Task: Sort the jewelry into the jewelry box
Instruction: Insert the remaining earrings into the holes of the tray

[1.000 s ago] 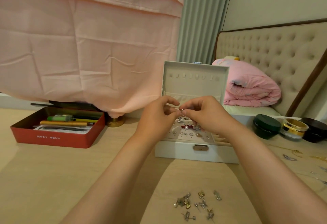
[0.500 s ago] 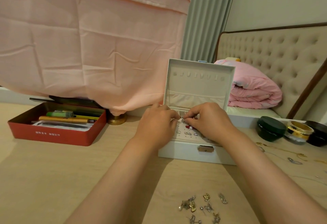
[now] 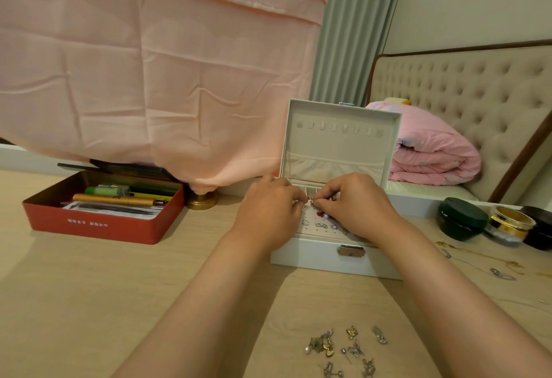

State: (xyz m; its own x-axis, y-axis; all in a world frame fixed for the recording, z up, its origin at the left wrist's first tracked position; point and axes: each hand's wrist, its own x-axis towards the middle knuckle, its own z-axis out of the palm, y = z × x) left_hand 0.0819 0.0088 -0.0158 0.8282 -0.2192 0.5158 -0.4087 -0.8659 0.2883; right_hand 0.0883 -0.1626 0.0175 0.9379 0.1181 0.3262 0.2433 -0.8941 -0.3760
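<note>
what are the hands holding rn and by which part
Fingertips of the left hand and right hand pinch a small silver earring above the jewelry box; which part is too small to tell.

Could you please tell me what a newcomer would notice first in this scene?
The left hand and right hand meet over the open white jewelry box in the middle of the table, both pinching a small earring above its stud tray. A scatter of loose earrings lies at the near edge, and a red tin of pens sits far left.

The wooden tabletop (image 3: 89, 303) carries a white jewelry box (image 3: 322, 262), a red tin (image 3: 98, 229), three jars (image 3: 460, 220), chains (image 3: 478, 258) and loose earrings (image 3: 343, 347).
</note>
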